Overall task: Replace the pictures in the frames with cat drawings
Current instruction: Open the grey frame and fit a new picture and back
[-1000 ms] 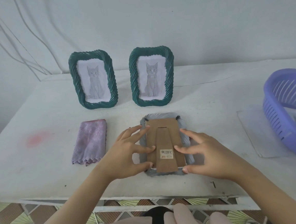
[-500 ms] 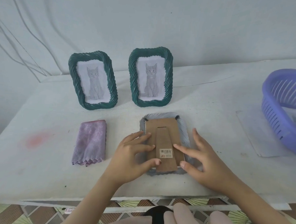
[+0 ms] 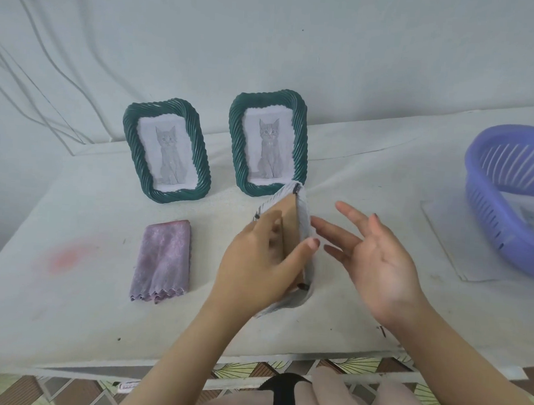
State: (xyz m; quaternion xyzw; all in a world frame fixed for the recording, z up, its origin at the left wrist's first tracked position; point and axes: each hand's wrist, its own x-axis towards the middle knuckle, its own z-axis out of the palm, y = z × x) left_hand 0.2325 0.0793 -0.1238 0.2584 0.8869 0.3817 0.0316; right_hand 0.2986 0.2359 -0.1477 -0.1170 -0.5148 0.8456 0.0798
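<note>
Two dark green frames stand upright at the back of the table, a left green frame and a right green frame, each showing a grey cat drawing. A third, pale grey frame with a brown cardboard back is tipped up on its edge in the middle of the table. My left hand grips it, thumb over the right rim and fingers on the cardboard back. My right hand hovers just right of the frame, palm up, fingers spread, holding nothing. The grey frame's front face is hidden.
A folded purple cloth lies left of the grey frame. A purple slotted basket sits at the right edge on a clear sheet. The white table has a pink stain at left. Its front edge is near my lap.
The grey frame lay face down under both hands; now my left hand has tipped it up on its edge. My right hand has let go and drawn off to the right.
</note>
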